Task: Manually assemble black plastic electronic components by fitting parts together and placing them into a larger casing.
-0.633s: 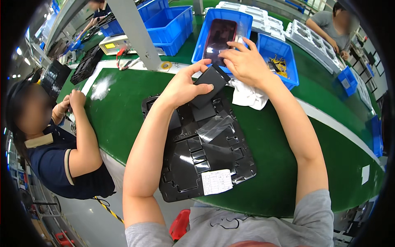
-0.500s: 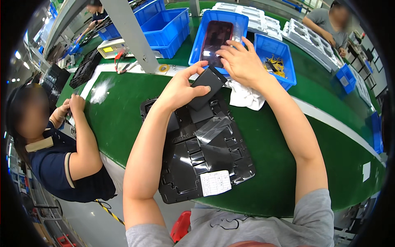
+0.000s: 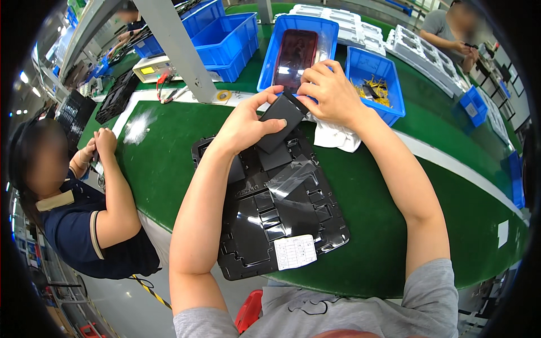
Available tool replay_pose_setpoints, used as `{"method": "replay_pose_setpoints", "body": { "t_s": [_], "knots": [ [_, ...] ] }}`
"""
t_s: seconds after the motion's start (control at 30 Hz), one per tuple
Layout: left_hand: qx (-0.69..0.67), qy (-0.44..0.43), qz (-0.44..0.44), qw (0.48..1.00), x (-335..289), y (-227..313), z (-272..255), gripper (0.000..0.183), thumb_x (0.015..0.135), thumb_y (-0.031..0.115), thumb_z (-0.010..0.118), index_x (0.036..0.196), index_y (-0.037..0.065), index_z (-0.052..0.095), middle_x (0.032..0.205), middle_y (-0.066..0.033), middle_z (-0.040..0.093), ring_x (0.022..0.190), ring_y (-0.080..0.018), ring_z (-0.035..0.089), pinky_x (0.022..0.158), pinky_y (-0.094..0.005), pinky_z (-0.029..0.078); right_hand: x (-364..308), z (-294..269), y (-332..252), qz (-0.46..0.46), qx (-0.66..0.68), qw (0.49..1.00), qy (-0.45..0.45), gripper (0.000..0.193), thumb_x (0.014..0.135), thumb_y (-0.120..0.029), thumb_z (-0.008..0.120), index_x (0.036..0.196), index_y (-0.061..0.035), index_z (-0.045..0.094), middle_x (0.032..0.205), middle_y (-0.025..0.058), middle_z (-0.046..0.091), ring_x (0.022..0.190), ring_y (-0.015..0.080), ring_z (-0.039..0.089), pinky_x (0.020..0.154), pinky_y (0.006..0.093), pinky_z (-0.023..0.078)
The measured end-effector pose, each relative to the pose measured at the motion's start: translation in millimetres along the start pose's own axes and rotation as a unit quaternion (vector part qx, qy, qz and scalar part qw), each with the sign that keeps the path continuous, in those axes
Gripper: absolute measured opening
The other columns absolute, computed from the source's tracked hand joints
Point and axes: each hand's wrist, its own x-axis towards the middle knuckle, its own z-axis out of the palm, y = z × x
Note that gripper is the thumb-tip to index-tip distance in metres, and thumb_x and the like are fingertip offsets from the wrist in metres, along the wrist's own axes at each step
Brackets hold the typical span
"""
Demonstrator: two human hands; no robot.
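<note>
My left hand grips a flat black rectangular part from its left side, holding it tilted above the far end of a black moulded tray. My right hand pinches the upper right corner of the same part with its fingertips. The tray lies on the green belt in front of me, with a loose piece of clear film on it and a white paper label at its near edge.
A white cloth lies under my right wrist. Behind it stand a blue bin with a dark red panel and a blue bin with yellow parts. A seated person works at the left. Another person sits far right.
Both hands stay on the black part; my right fingers have shifted slightly along its top corner. The view has tipped a little, nothing else moved.
</note>
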Motion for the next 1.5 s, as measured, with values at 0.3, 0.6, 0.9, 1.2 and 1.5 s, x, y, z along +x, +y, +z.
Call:
{"method": "replay_pose_setpoints", "body": {
  "t_s": [0.3,0.6,0.9,1.2,1.5],
  "knots": [
    [-0.045,0.041,0.002,0.998,-3,-4,5,0.023,0.075,-0.003,0.066,0.095,0.003,0.055,0.148,-0.0073,0.033,0.105,-0.0144,0.057,0.087,-0.0294,0.047,4,5,5,0.028,-0.017,0.999,0.028,0.011,0.077,-0.019,0.067,0.075,-0.0082,0.063,0.081,0.0019,0.055,0.087,0.0215,0.054,0.088,0.0392,0.036],
    [-0.117,0.094,0.067,0.986,-3,-7,7,0.028,0.076,0.002,0.068,0.102,0.003,0.056,0.092,-0.0033,0.065,0.081,-0.0103,0.059,0.074,-0.0260,0.049,1,7,-4,0.077,-0.076,0.992,0.064,0.011,0.077,-0.016,0.066,0.086,-0.0096,0.066,0.085,0.0016,0.058,0.088,0.0211,0.055,0.086,0.0377,0.038],
    [-0.142,0.138,0.031,0.980,-6,3,6,0.034,0.079,0.000,0.066,0.111,0.001,0.057,0.101,-0.0043,0.065,0.088,-0.0097,0.061,0.079,-0.0252,0.048,8,-2,-20,0.212,0.320,0.914,0.130,0.017,0.090,-0.016,0.057,0.099,-0.0017,0.062,0.087,0.0070,0.059,0.077,0.0188,0.056,0.071,0.0288,0.044],
    [-0.152,0.162,0.044,0.974,-8,6,5,0.039,0.078,0.000,0.066,0.116,0.000,0.054,0.100,-0.0077,0.065,0.088,-0.0118,0.061,0.077,-0.0256,0.050,6,4,-16,0.311,0.550,0.775,0.004,0.017,0.089,-0.020,0.064,0.090,-0.0035,0.063,0.075,-0.0014,0.058,0.063,0.0052,0.051,0.059,0.0201,0.041],
    [-0.281,-0.013,0.038,0.959,-12,6,-1,0.039,0.077,0.000,0.068,0.111,0.003,0.051,0.097,-0.0102,0.066,0.083,-0.0133,0.063,0.075,-0.0262,0.051,0,15,-10,0.307,0.573,0.759,0.027,0.013,0.093,-0.015,0.056,0.088,-0.0035,0.058,0.072,-0.0003,0.055,0.062,0.0066,0.051,0.058,0.0207,0.041]
  ]
}}
